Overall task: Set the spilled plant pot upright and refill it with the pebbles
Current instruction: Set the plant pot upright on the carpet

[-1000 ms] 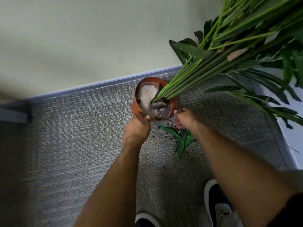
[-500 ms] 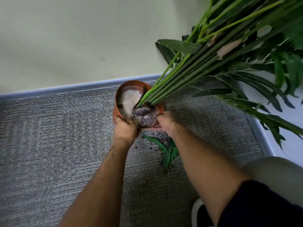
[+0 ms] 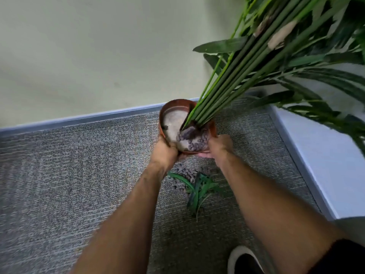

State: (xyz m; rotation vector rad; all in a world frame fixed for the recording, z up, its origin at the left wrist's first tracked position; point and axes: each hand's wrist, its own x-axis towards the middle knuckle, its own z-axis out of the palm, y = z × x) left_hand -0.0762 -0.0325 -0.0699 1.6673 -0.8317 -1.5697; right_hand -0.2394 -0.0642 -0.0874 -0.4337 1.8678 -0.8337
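Plant pot (image 3: 167, 113), terracotta-coloured, is gripped at its near rim by both hands: the left hand (image 3: 165, 150) at seven o'clock, the right hand (image 3: 220, 144) at four o'clock. It is held by the baseboard (image 3: 98, 118), mouth tipped toward the camera, stems (image 3: 227, 91) leaning toward one o'clock. Spilled pebbles (image 3: 184, 175) and a leaf sprig (image 3: 198, 189) lie on the carpet (image 3: 59, 175) at six o'clock of it.

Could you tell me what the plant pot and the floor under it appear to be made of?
The plant pot looks like terracotta-coloured plastic or clay: smooth reddish-brown wall, thin rim; I cannot tell which. The floor looks like grey looped carpet, with a woven speckled texture.
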